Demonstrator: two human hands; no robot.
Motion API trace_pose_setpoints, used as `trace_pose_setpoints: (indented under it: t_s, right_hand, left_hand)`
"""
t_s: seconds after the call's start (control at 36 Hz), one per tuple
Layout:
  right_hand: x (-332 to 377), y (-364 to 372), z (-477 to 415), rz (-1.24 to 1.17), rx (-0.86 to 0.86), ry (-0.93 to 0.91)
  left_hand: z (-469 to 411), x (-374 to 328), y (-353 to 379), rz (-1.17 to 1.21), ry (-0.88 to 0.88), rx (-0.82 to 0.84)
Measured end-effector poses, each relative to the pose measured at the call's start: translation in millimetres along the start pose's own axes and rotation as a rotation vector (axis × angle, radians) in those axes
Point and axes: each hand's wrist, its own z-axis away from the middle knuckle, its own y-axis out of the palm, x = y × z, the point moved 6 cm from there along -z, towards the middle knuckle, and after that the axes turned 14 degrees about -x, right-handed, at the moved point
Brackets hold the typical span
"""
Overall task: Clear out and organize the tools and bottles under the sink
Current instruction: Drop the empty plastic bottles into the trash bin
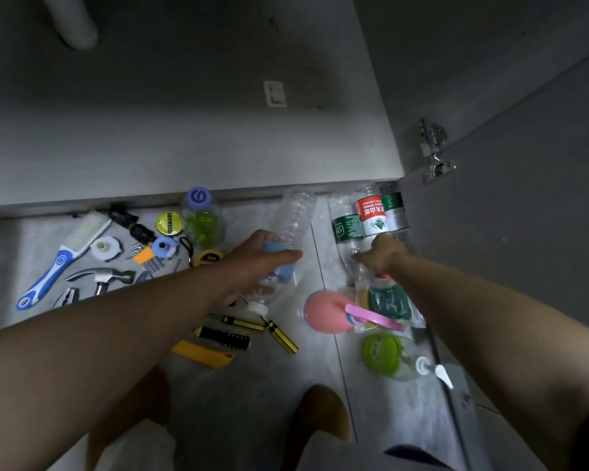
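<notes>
Grey floor [252, 396] before the open sink cabinet [218, 147], items laid out. My left grip [252, 258] is closed round a clear bottle with a blue label [295, 215], tilted, white cap toward me. My right grip [383, 253] rests at the near ends of the green-labelled bottle [347, 228] and red-labelled bottle [372, 214] by the cabinet door; its fingers are hidden, so I cannot tell its state. Left of my arm are a brush [60, 260], hammer [106, 277] and tape measure [208, 257]. Under it are screwdrivers [244, 323].

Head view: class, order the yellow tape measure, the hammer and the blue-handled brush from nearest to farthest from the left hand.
Measured from the left hand, which grips a clear bottle:
1. yellow tape measure, just to its left.
2. hammer, further left.
3. blue-handled brush, far left.
</notes>
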Motion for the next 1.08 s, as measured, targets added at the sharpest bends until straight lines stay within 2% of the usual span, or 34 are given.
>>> trace_pose_setpoints:
  t_s: [0.22,0.42,0.58,0.67,0.72,0.83,1.0,1.08]
  right_hand:
    - [4,36,-21,0.008,-0.012,0.063]
    - [3,31,-24,-0.072,-0.019,0.086]
    - [9,-23,1,-0.103,-0.098,0.061]
    - [4,-54,22,-0.227,-0.083,0.135]
    - [1,-78,41,-0.323,-0.058,0.167]
    - [-7,-134,89,-0.320,-0.130,0.074]
    - [-46,-205,178,-0.200,-0.416,-0.100]
    - [-75,-228,224,-0.209,-0.475,-0.136]
  left_hand:
    - [-6,3,11,0.036,-0.042,0.005]
    - [-6,-4,7,0.012,-0.028,-0.042]
    - [20,-34,3,-0.051,0.013,-0.012]
    - [45,-60,2,-0.114,0.035,0.020]
    - [68,-80,6,-0.183,0.050,0.083]
    - [120,-118,17,-0.407,0.100,0.226]
    - [186,-155,35,-0.479,0.254,0.024]
    - [220,-156,60,-0.488,0.322,-0.010]
